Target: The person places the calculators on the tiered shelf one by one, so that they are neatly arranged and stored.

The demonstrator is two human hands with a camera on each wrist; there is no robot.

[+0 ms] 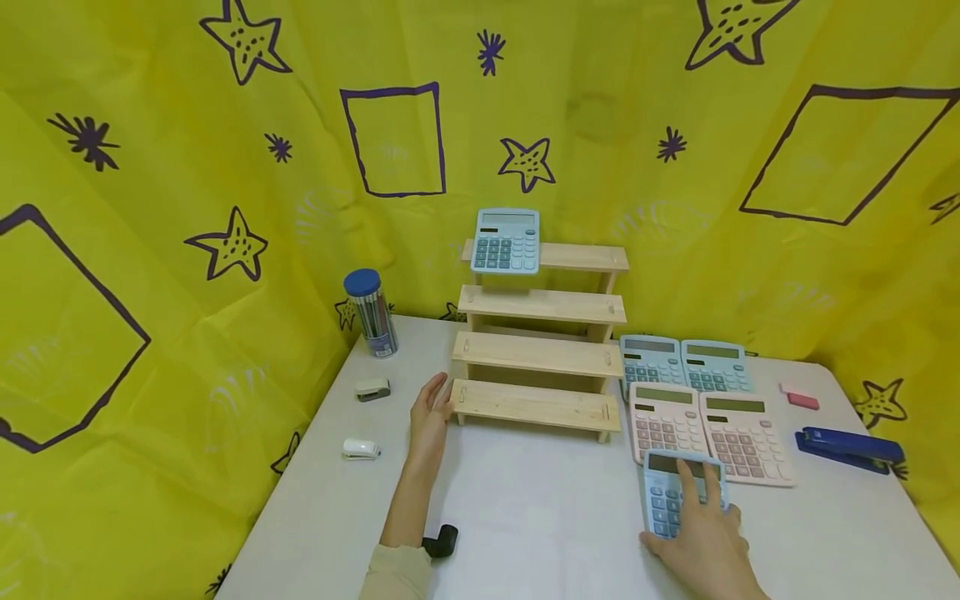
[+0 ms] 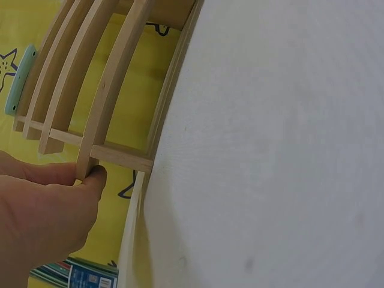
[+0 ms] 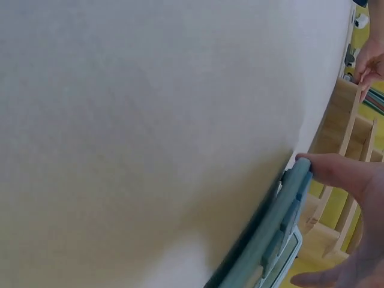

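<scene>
A wooden four-step shelf [image 1: 536,354] stands on the white table. My left hand [image 1: 431,414] pinches the left end of its lowest step between thumb and finger, as the left wrist view shows. On the top step leans a blue calculator [image 1: 507,242]. My right hand [image 1: 705,529] is over another blue calculator [image 1: 663,500] at the front right, thumb on its lower left edge and fingers spread over its display and right side. The thumb lies against the calculator's edge [image 3: 288,207] in the right wrist view. The palm hides part of the keys.
Two pink calculators [image 1: 663,417] lie just behind, with two blue calculators [image 1: 648,358] farther back. A blue stapler [image 1: 851,447] and a pink eraser [image 1: 802,400] are at right. A pencil tub [image 1: 375,321] and two small staplers [image 1: 362,450] stand at left. Yellow cloth hangs behind.
</scene>
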